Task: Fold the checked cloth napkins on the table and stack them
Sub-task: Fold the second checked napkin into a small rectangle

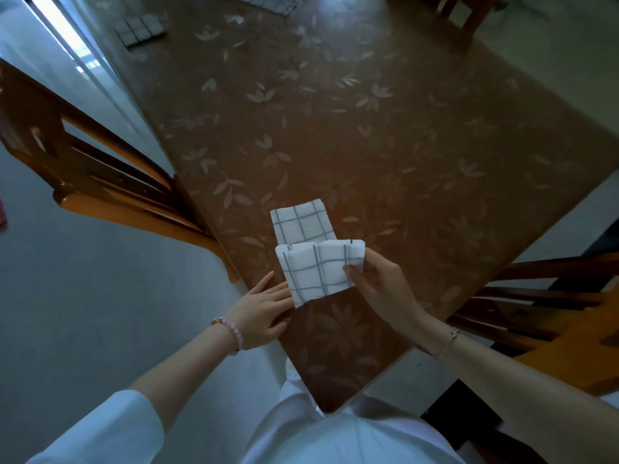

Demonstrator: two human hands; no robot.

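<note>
A folded white napkin with grey checks is near the table's front corner, lifted a little. My right hand pinches its right edge, thumb on top. My left hand lies with straight fingers at the napkin's lower left corner, partly under it. Just behind it, another folded checked napkin lies flat on the table, its near end covered by the held one. Far off at the table's back edge lie a dark checked cloth and a second one, cut off by the frame.
The brown table has a leaf-patterned cover and stands cornerwise to me. Wooden chairs stand at the left, at the right and at the far end. Pale floor surrounds the table.
</note>
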